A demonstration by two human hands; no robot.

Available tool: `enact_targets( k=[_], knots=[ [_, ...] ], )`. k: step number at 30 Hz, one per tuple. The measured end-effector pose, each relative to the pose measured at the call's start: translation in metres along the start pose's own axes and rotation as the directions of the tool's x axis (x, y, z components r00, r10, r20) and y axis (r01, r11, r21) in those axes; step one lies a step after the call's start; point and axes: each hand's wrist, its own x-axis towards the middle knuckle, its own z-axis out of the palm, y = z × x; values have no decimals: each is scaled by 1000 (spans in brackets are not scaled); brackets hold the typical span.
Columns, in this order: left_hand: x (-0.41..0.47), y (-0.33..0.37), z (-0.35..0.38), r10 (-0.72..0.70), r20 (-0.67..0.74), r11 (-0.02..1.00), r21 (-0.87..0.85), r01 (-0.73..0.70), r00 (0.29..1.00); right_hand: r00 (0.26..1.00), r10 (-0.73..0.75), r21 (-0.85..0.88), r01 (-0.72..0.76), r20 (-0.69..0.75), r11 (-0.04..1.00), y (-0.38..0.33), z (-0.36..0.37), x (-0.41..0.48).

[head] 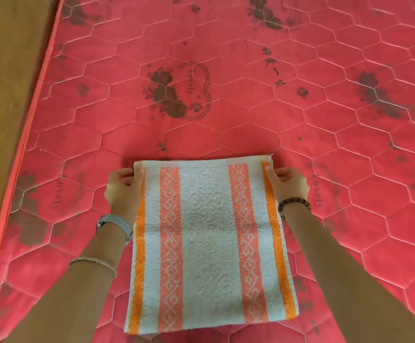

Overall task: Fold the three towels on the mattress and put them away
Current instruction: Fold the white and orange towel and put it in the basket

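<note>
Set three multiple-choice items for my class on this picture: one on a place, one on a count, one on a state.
1. Where does the striped towel lie? A on a table; B on the pink mattress; C on a chair.
2. How many towels are in view? A one; B two; C three.
3. What do the left hand and right hand do? A rest open; B pinch the towel's far corners; C hold a cup.
Key: 1 B, pink quilting surrounds it; 2 A, only one shows; 3 B, each grips a corner.
</note>
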Motion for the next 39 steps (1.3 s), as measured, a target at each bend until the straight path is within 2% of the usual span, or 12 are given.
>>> enact_targets(
  k=[7,14,22,28,34,39],
  knots=[
    [-48,-27,-39,-50,83,994,103,41,995,994,57,-47,-53,97,997,49,-30,-50],
    [-109,-69,-75,-88,169,988,137,65,982,981,111,-73,-100,160,992,97,-55,-114],
    [-159,-106,-105,-53,251,982,188,5,967,968,127,-110,-106,215,988,142,-69,-171],
    [-183,-116,-114,8,217,969,238,-61,976,983,39,-92,-22,182,996,149,-74,-192],
    [-187,-97,-113,105,80,916,381,-128,991,993,-54,-128,67,104,990,139,-84,-187],
    [-189,-99,-111,-8,92,874,485,-38,996,992,17,-179,6,129,984,145,-80,-184]
  ],
)
